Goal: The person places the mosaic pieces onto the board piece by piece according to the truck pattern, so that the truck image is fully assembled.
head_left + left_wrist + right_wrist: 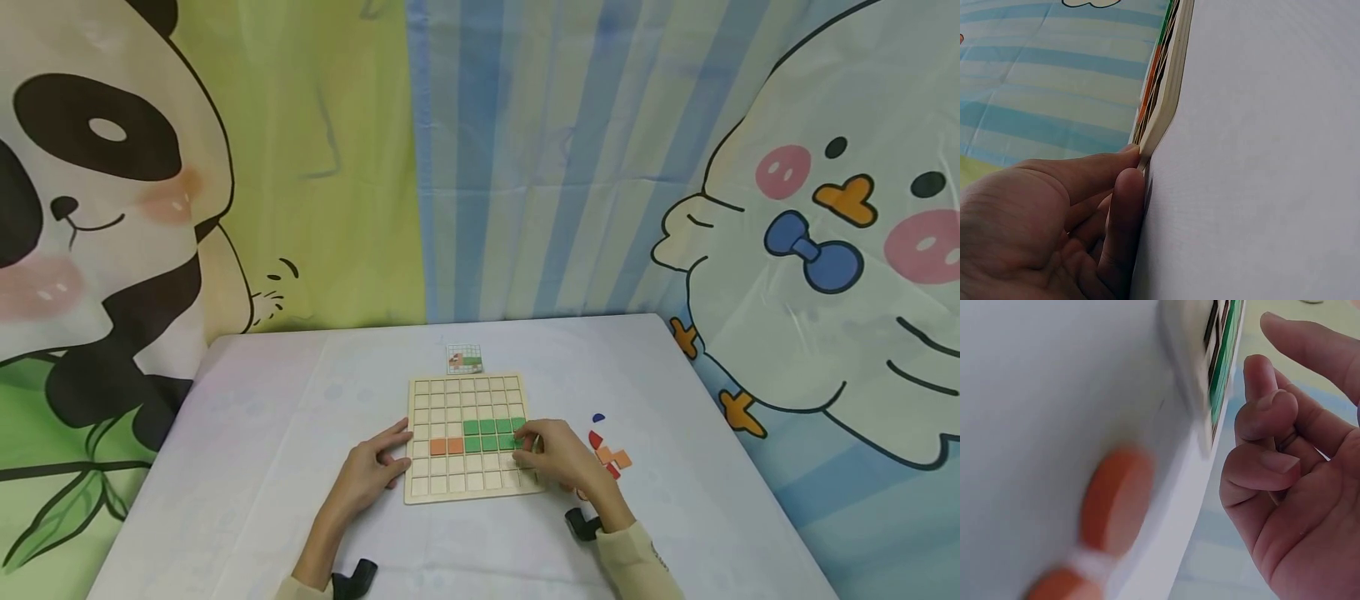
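A pale wooden grid board (429,486) lies on the white table, with two rows of green square tiles (488,443) and a pair of orange square tiles (438,447) in its cells. My left hand (366,463) touches the board's left edge with thumb and forefinger; the left wrist view has these fingertips against the board's rim (1163,115). Over the right end of the green tiles is my right hand (561,452). In the right wrist view its thumb and fingers (1272,469) stand apart with nothing between them, while the tiles under it are partly hidden.
Right of the board lie loose pieces: a blue half-round (598,417), a red piece (595,438) and several orange squares (622,459). Rounded orange pieces (1116,503) show blurred near the right wrist. A small picture card (464,359) lies behind the board. Printed curtains (525,167) hang beyond the table.
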Motion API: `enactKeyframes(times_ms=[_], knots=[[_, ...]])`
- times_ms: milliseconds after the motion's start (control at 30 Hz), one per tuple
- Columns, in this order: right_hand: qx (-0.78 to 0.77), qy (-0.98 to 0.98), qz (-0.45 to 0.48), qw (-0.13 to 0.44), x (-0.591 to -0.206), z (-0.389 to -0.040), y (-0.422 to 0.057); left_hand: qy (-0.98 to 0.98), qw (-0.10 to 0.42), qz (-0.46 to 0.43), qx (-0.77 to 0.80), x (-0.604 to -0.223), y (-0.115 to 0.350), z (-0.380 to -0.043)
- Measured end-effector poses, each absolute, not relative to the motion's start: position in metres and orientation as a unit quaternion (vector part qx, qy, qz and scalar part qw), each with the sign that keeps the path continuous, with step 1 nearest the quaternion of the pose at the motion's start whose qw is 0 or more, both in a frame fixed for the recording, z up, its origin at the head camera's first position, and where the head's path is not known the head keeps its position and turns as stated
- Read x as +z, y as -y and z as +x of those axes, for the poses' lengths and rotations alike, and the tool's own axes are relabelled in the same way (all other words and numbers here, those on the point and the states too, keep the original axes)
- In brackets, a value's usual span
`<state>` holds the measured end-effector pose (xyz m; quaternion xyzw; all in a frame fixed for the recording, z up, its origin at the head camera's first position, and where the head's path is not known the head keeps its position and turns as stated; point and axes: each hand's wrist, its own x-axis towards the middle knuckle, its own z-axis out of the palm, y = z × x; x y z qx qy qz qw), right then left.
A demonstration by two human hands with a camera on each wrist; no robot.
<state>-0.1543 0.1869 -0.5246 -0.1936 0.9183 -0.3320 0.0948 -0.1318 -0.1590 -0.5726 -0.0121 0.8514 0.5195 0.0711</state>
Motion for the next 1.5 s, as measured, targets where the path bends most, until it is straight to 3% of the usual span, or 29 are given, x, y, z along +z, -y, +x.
enactKeyframes(times_ms=[433,900,1500], knots=[[-0.339,-0.935,-0.063,0.079,-0.526,-0.135,-0.248,-0.851,0.07,-0.012,0.52,-0.574,0.159,-0.133],[-0.309,-0.95,0.005,0.051,-0.532,-0.117,-0.319,-0.847,0.07,-0.015,0.526,-0.575,0.159,-0.132],[-0.285,-0.954,0.032,0.092,-0.537,-0.118,-0.341,-0.849,0.07,-0.012,0.524,-0.573,0.159,-0.132]])
